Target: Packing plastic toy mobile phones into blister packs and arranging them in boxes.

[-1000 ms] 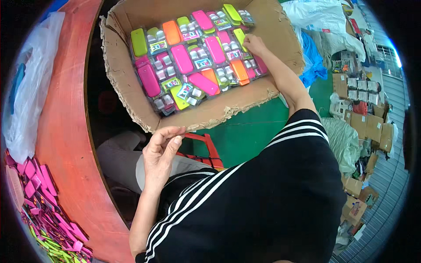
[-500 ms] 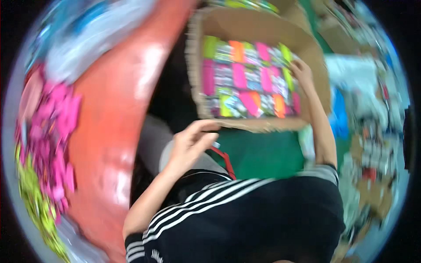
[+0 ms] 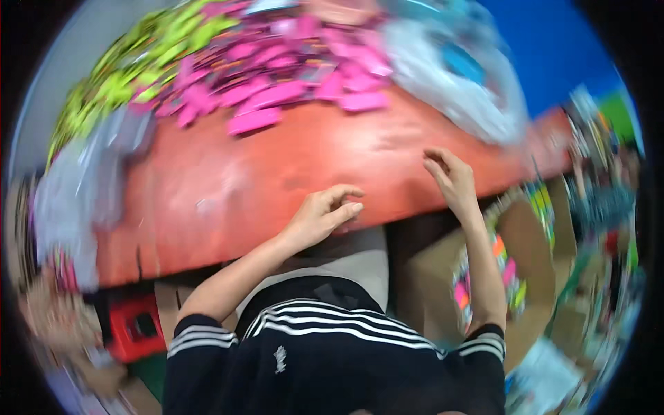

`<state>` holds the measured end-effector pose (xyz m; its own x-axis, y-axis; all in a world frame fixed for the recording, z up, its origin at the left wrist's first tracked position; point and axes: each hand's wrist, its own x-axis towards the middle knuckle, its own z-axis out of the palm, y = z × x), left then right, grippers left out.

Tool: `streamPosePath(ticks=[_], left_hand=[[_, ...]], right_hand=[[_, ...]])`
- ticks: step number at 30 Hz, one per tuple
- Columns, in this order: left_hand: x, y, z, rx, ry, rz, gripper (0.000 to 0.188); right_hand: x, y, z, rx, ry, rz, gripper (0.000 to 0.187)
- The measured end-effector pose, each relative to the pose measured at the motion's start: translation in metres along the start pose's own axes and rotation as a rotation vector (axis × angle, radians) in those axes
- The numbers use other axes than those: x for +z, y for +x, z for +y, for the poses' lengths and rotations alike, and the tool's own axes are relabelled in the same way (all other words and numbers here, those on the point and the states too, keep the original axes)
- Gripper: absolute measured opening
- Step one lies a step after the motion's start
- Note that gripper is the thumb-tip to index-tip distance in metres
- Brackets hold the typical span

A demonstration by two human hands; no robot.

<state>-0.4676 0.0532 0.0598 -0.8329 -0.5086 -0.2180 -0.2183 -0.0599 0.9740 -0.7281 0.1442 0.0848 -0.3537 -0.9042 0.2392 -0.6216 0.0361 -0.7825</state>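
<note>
My left hand (image 3: 324,213) hovers near the front edge of the red-orange tabletop (image 3: 200,187). Its fingers are loosely bent, with a gap to the thumb and nothing between them. Further right, my right hand (image 3: 453,181) is above the same tabletop, also holding nothing, fingers a little curled and apart. Beyond both hands lies a heap of flat pink packets (image 3: 277,93), blurred by motion. Heaped to their left are yellow-green packets (image 3: 176,43). Partly hidden behind my right forearm, a cardboard box (image 3: 526,242) holds several rows of bright packets.
A clear plastic bag (image 3: 456,83) with something blue in it lies at the far right of the table. Greyish plastic-wrapped bundles (image 3: 86,173) are on the left. Below the table's left edge is a red crate (image 3: 135,328). Another person's arm (image 3: 578,173) shows at far right.
The view has swung from the box to the table. My right hand has left the packets in the box and is over the tabletop, empty. My left hand has moved from the box's near edge.
</note>
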Motion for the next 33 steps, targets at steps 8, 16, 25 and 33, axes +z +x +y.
streamPosePath(ticks=[8, 16, 25, 33], left_hand=[[-0.116, -0.085, -0.026, -0.005, -0.196, 0.715, 0.036], [-0.263, -0.209, -0.035, 0.293, 0.224, 1.489, 0.028], [-0.411, -0.223, -0.023, -0.039, 1.357, 1.619, 0.045], [-0.489, -0.184, -0.015, -0.375, 1.473, 1.173, 0.069]], right_hand=[[0.151, 0.055, -0.045, -0.295, 0.063, -0.310, 0.040], [0.220, 0.049, -0.061, -0.654, -0.326, -0.330, 0.034], [0.215, 0.047, -0.065, -0.691, -0.472, -0.258, 0.030], [0.214, 0.045, -0.065, -0.669, -0.435, -0.223, 0.030]])
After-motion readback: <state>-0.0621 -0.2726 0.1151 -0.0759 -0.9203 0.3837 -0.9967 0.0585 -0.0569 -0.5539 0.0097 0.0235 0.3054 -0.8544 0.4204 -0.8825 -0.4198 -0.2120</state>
